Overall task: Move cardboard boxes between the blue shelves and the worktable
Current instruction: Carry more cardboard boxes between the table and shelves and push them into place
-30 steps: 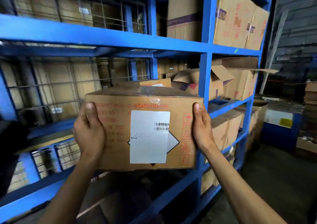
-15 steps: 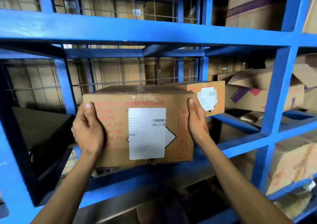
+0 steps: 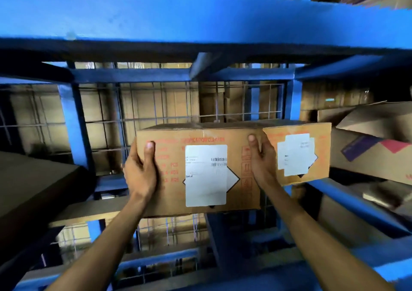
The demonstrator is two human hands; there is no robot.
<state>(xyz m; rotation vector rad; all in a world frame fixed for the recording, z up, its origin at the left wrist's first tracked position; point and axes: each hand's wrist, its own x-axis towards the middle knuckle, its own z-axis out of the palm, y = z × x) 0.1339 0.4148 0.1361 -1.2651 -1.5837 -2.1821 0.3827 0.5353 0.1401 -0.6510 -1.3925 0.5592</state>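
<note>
The box (image 3: 198,170) has gone from out in front of the blue shelf (image 3: 200,18) into its bay, now just beside a second box (image 3: 298,154) on the right. Left hand (image 3: 140,172) and right hand (image 3: 263,163) still clasp its two sides. Likely next: push home, release.

Red print on the held cardboard box (image 3: 198,172) smeared by motion blur, mostly unreadable; white label (image 3: 206,176) text too small to make out. Fingers of left hand (image 3: 140,172) and right hand (image 3: 263,163) hidden behind the box sides, thumbs alone seen. Left edge of second box (image 3: 298,154) covered by right hand. Open-flapped box (image 3: 374,148) cut off at right edge.
</note>
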